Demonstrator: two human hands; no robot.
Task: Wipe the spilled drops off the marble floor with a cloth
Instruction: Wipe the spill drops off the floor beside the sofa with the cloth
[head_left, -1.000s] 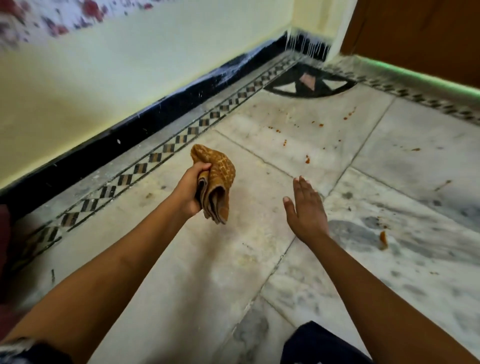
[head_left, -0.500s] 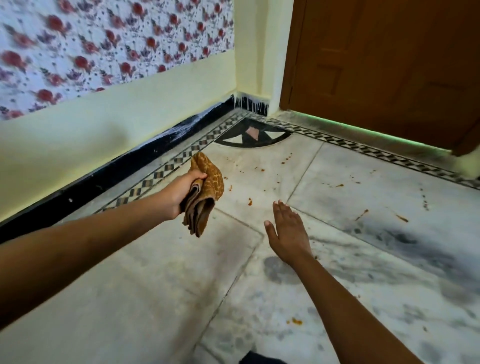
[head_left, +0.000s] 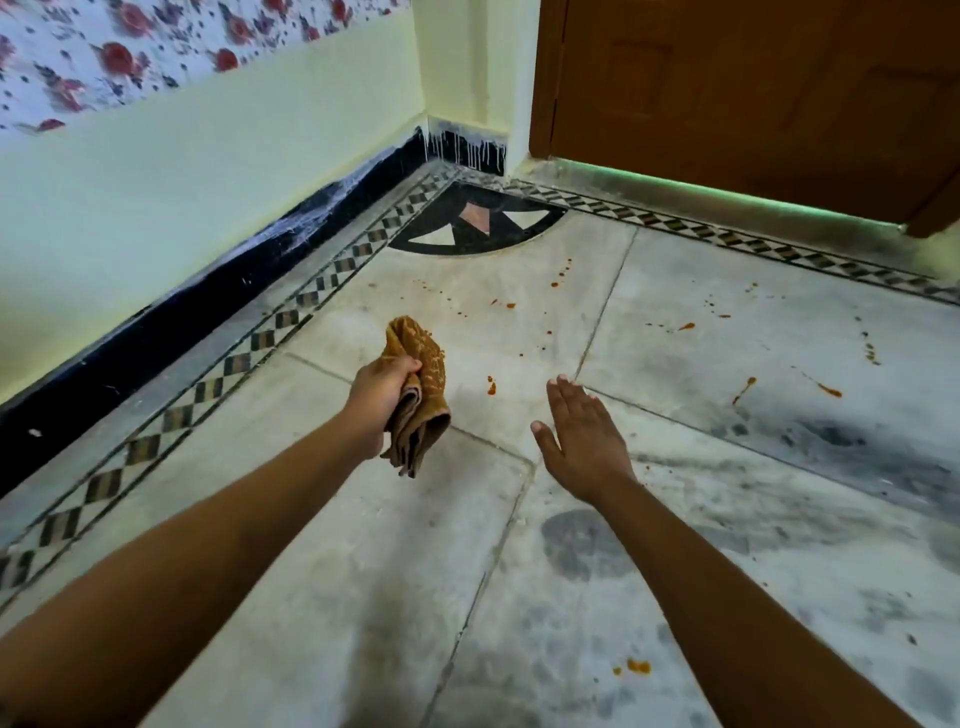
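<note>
**Cloth held in the air, drops lying on the floor**

Nearest: a small orange blob (head_left: 638, 666) on the marble floor (head_left: 363, 597), toward its near right side, just beside the right forearm. The slabs on that side show grey veined patches.

Both arms reach out over the floor. The left hand (head_left: 382, 397) grips a folded brown-orange cloth (head_left: 423, 395), fingers curled round its middle. One end sticks up past the fist and the folds hang below it. The cloth is in the air, apart from the floor.

The right hand (head_left: 582, 441) is flat, palm down, with fingers straight and together and the thumb out. It holds nothing. Cannot tell whether it touches the floor.

Just beyond, between the two hands: a single orange drop (head_left: 491, 385). Farther out, scattered orange specks (head_left: 511, 305) lead toward the far corner, and there are streaks (head_left: 828, 389) on the right slab.

Far edges: a checkered border strip (head_left: 234, 364) runs along the left and far edges. A dark fan-shaped inlay (head_left: 478, 226) sits in the far corner. Black skirting (head_left: 208, 306) lines the left edge below a pale yellow wall (head_left: 208, 171). A brown wooden door (head_left: 753, 78) stands at the far right.
</note>
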